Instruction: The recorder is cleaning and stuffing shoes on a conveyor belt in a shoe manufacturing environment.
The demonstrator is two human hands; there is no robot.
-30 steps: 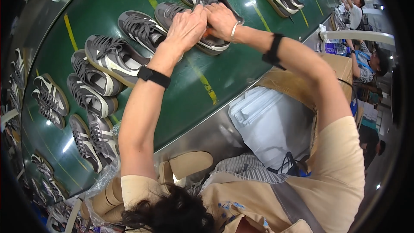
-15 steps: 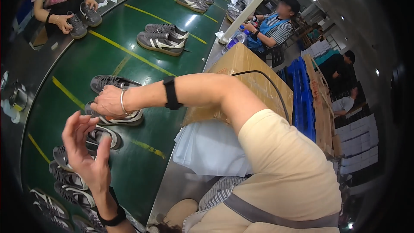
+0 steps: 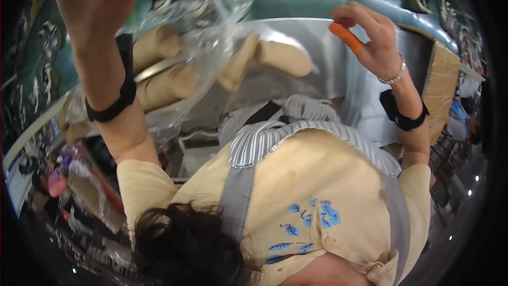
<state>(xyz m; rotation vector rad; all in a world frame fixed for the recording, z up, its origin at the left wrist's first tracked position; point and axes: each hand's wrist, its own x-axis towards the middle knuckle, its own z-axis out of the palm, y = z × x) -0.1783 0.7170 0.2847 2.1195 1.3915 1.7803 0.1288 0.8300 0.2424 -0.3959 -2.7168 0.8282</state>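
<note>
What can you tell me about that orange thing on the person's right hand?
The orange cover is a plain, bright sleeve wrapped around what looks like the thumb of the right hand. It looks rubbery, though blur hides its texture. It slants up and leftward in the picture; fingers curl close above, whether touching it I can't tell.

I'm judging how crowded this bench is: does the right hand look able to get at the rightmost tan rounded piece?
Probably yes: the right hand is up and right of the tan piece, apparently holding nothing. I see nothing between them, and the clear plastic lies mostly leftward.
</note>
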